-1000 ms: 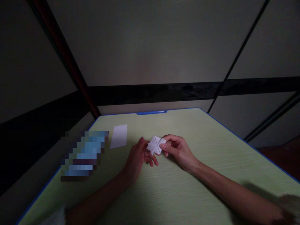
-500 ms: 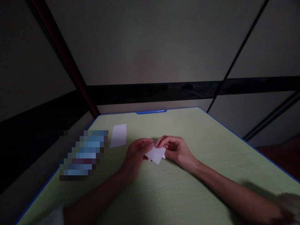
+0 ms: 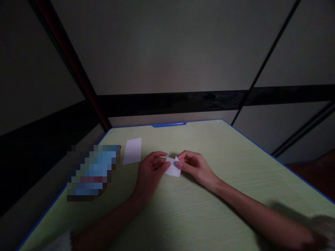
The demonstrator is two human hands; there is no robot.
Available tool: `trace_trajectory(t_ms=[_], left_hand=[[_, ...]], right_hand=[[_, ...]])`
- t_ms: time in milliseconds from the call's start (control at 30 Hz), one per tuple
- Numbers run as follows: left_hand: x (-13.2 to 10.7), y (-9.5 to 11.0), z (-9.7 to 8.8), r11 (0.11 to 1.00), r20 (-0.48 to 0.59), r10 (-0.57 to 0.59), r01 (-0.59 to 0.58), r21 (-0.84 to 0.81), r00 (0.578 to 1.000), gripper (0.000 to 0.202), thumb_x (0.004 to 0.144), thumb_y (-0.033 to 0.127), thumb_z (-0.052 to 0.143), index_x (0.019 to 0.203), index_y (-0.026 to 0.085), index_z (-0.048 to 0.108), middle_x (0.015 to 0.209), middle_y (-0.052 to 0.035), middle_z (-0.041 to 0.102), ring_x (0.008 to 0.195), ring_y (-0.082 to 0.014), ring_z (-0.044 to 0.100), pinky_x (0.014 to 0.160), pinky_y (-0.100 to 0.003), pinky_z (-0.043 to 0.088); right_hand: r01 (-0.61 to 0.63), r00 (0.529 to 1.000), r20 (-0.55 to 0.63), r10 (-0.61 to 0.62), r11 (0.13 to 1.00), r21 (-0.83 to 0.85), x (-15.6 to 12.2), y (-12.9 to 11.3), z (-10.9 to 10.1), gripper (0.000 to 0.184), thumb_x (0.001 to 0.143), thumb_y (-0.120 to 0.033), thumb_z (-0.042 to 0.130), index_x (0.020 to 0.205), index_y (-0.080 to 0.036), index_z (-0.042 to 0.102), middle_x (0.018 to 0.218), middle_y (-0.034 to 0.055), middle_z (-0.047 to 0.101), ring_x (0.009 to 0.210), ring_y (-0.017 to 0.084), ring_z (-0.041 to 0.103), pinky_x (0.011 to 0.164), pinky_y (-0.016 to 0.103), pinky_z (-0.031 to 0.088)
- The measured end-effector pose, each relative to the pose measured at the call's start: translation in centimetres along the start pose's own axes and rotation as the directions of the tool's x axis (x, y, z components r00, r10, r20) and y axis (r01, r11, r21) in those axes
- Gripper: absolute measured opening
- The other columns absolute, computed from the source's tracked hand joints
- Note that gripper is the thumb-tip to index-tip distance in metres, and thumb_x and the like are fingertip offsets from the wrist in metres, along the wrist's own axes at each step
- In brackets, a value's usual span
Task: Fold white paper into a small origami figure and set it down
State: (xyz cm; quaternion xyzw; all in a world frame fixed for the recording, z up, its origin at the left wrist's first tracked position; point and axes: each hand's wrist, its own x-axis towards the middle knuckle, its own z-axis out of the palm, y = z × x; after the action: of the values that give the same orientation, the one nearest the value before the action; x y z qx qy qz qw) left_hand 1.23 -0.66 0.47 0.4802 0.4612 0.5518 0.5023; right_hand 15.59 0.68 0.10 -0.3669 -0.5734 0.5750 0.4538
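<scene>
A small white folded paper piece [image 3: 173, 167] lies low over the green table [image 3: 209, 209], held between both hands. My left hand [image 3: 150, 172] pinches its left edge with thumb and fingertips. My right hand [image 3: 195, 165] pinches its right edge, fingers curled together. The paper shows a plain flat side with a small corner sticking up near my right fingertips.
A flat white sheet of paper [image 3: 132, 150] lies on the table to the left of my hands. Further left sits a blurred blue object [image 3: 92, 170] near the table's blue-trimmed left edge. A blue handle [image 3: 169, 124] marks the far edge. Dark walls surround the table.
The folded paper was turned over from its pleated star-like face to a plain side and lowered toward the table. My left hand closed onto its left edge.
</scene>
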Motion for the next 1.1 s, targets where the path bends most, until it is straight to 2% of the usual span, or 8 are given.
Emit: trace_trajectory(t_ms=[133, 267, 433, 567, 767, 900, 1000, 1100], left_hand=[[-0.08, -0.14, 0.14, 1.000, 0.065, -0.023, 0.024, -0.016, 0.998, 0.028, 0.055, 0.013, 0.065, 0.080, 0.015, 0.053, 0.059, 0.0041, 0.060, 0.054, -0.0090, 0.056, 0.050, -0.018, 0.042], [0.03, -0.28, 0.21, 0.996, 0.070, -0.070, 0.074, -0.052, 0.995, 0.039, 0.052, 0.014, 0.067, 0.088, 0.016, 0.050, 0.065, 0.0033, 0.061, 0.056, -0.0104, 0.058, 0.051, -0.020, 0.045], [0.01, -0.04, 0.36, 0.989, 0.092, -0.148, 0.149, 0.000, 0.985, 0.022, 0.053, 0.016, 0.066, 0.071, 0.013, 0.053, 0.051, 0.0039, 0.058, 0.048, -0.0100, 0.056, 0.047, -0.019, 0.044], [-0.08, 0.13, 0.28, 0.992, 0.080, -0.125, 0.123, 0.026, 0.989, 0.019, 0.052, 0.016, 0.067, 0.065, 0.013, 0.054, 0.048, 0.0041, 0.058, 0.042, -0.0076, 0.053, 0.045, -0.018, 0.042], [-0.06, -0.17, 0.15, 0.996, 0.083, -0.087, 0.087, -0.003, 0.993, 0.025, 0.054, 0.015, 0.066, 0.076, 0.014, 0.055, 0.049, 0.0060, 0.056, 0.047, -0.0082, 0.054, 0.047, -0.017, 0.042], [0.00, -0.33, 0.18, 0.999, 0.068, -0.046, 0.044, 0.026, 0.997, 0.012, 0.058, 0.017, 0.063, 0.069, 0.013, 0.059, 0.059, 0.0015, 0.061, 0.056, -0.0094, 0.055, 0.052, -0.018, 0.042], [0.00, -0.30, 0.16, 0.997, 0.051, -0.010, 0.006, 0.077, 0.999, 0.003, 0.059, 0.016, 0.062, 0.060, 0.013, 0.060, 0.056, 0.0014, 0.061, 0.054, -0.0084, 0.053, 0.051, -0.018, 0.040], [0.01, -0.28, 0.08, 0.996, 0.014, 0.000, -0.001, 0.086, 1.000, 0.003, 0.058, 0.015, 0.062, 0.056, 0.013, 0.061, 0.052, 0.0023, 0.060, 0.049, -0.0073, 0.050, 0.048, -0.017, 0.038]], right_hand=[[0.009, 1.000, -0.021, -0.009, 1.000, -0.018, 0.03, 0.37, 0.02, 0.026, 0.058, -0.036, 0.066, 0.062, -0.014, 0.052, 0.050, -0.0050, 0.046, 0.046, 0.006, 0.039, 0.046, 0.021, 0.028], [0.040, 0.995, -0.090, -0.042, 0.999, -0.023, 0.10, 0.53, -0.17, 0.025, 0.059, -0.035, 0.066, 0.060, -0.014, 0.051, 0.047, -0.0054, 0.045, 0.044, 0.006, 0.038, 0.044, 0.021, 0.028], [0.069, 0.990, -0.121, -0.072, 0.997, -0.026, 0.17, 0.44, -0.20, 0.026, 0.060, -0.036, 0.065, 0.060, -0.014, 0.051, 0.045, -0.0051, 0.046, 0.043, 0.007, 0.039, 0.044, 0.021, 0.029], [0.059, 0.993, -0.101, -0.060, 0.998, -0.012, 0.19, 0.42, -0.09, 0.027, 0.060, -0.037, 0.065, 0.059, -0.014, 0.051, 0.044, -0.0053, 0.045, 0.043, 0.007, 0.039, 0.044, 0.021, 0.029], [0.048, 0.995, -0.089, -0.046, 0.999, 0.018, 0.25, 0.46, -0.17, 0.027, 0.058, -0.036, 0.066, 0.059, -0.014, 0.050, 0.046, -0.0052, 0.046, 0.044, 0.006, 0.040, 0.045, 0.021, 0.030], [0.015, 1.000, -0.025, -0.015, 1.000, -0.011, 0.15, 0.61, -0.17, 0.027, 0.059, -0.036, 0.066, 0.059, -0.012, 0.052, 0.047, -0.0043, 0.047, 0.044, 0.006, 0.039, 0.045, 0.020, 0.028], [-0.005, 1.000, 0.019, 0.006, 0.999, -0.039, 0.04, 0.64, -0.05, 0.027, 0.060, -0.036, 0.065, 0.060, -0.012, 0.052, 0.048, -0.0042, 0.047, 0.044, 0.005, 0.038, 0.045, 0.021, 0.027], [0.010, 0.999, 0.039, -0.009, 1.000, -0.029, -0.08, 0.50, -0.01, 0.021, 0.063, -0.031, 0.063, 0.066, -0.013, 0.053, 0.050, -0.0049, 0.045, 0.045, 0.005, 0.038, 0.045, 0.020, 0.027]])
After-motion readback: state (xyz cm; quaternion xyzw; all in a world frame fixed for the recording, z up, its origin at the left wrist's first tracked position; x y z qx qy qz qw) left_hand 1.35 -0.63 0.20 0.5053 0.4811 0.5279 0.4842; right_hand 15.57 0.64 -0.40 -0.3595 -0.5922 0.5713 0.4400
